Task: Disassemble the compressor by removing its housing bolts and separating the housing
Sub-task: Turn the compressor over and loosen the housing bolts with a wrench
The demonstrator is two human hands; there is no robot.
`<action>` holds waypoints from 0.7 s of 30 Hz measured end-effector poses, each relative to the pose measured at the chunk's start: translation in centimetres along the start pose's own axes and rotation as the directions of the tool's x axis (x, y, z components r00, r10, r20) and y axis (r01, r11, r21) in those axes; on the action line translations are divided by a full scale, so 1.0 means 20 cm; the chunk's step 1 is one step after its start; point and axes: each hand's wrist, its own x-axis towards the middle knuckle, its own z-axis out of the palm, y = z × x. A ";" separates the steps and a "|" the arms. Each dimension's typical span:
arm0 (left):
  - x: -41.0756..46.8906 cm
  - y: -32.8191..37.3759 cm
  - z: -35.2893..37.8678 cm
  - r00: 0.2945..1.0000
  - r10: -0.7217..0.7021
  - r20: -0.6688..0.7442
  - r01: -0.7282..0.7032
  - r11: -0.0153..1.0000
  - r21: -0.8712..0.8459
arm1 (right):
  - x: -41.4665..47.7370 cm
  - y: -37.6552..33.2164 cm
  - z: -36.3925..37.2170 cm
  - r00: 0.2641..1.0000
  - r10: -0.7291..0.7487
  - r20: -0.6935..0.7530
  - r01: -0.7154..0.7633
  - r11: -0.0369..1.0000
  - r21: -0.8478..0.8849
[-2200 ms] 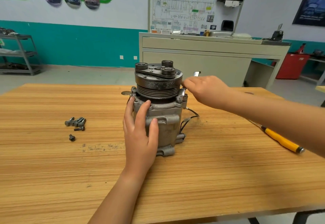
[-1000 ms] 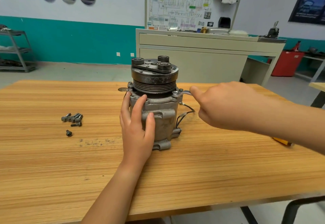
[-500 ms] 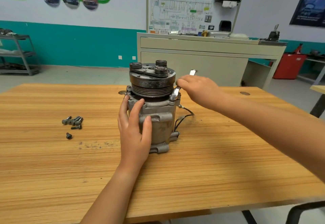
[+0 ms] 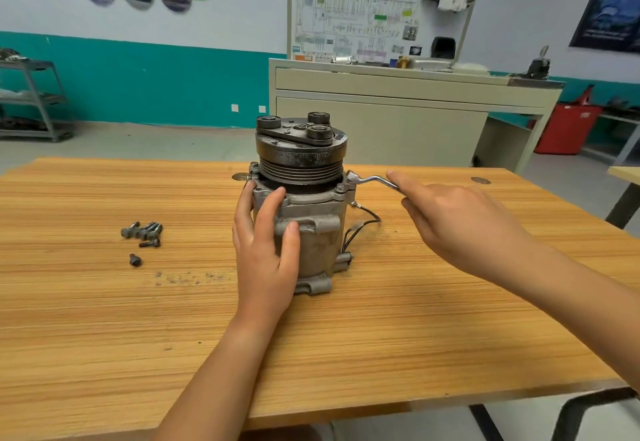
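A grey metal compressor stands upright mid-table, its dark grooved pulley on top. My left hand lies on the near side of the housing, fingers spread and curved around it. A silver offset wrench sits on a bolt at the housing's upper right flange. My right hand holds the wrench handle, which points right. Another flange bolt shows at the upper left.
Several removed bolts lie in a cluster on the wooden table to the left, one more apart below them. Dark grit is scattered near the compressor's base. Black wires hang at its right. A beige cabinet stands behind the table.
The wrench handle has swung from pointing back-right to pointing right toward me, with my right hand following it. My left hand stays on the housing.
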 end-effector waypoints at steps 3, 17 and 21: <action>0.00 0.00 0.00 1.000 0.006 -0.002 -0.006 1.000 0.001 | 0.02 -0.03 0.01 0.998 0.027 0.051 -0.025 0.999 -0.044; 0.01 0.00 0.00 1.000 0.014 -0.017 -0.014 1.000 -0.020 | 0.09 -0.35 -0.11 0.954 0.129 0.270 -0.016 0.924 -0.383; 0.00 0.00 0.00 1.000 0.015 -0.013 -0.016 1.000 -0.022 | 0.10 -0.27 -0.16 0.950 0.131 0.285 0.003 0.904 -0.429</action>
